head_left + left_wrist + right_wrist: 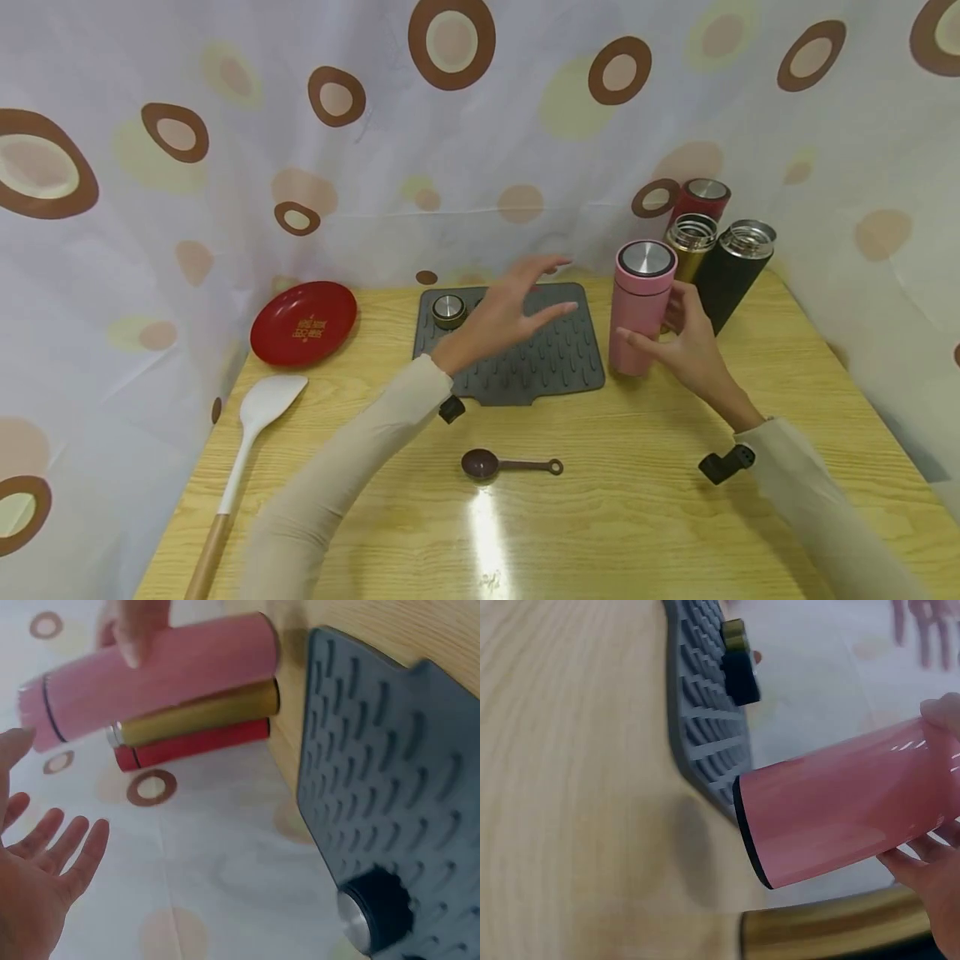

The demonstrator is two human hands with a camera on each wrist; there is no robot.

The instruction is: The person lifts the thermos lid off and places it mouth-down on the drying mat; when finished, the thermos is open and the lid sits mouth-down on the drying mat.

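Observation:
My right hand grips a pink thermos bottle around its side, thumb in front and fingers behind. The bottle is nearly upright with its lid on. In the right wrist view its black-edged base is lifted off the table, a shadow lying nearby. My left hand hovers over the grey drying mat, fingers spread and holding nothing, to the left of the bottle. On the mat stand a gold lid and a black lid; my left hand mostly covers the black one in the head view.
Behind the pink bottle stand a lidless gold bottle, a lidless black bottle and a lidded red bottle. A brown measuring spoon lies in front. At left are a red plate and a white spatula. A patterned curtain hangs behind.

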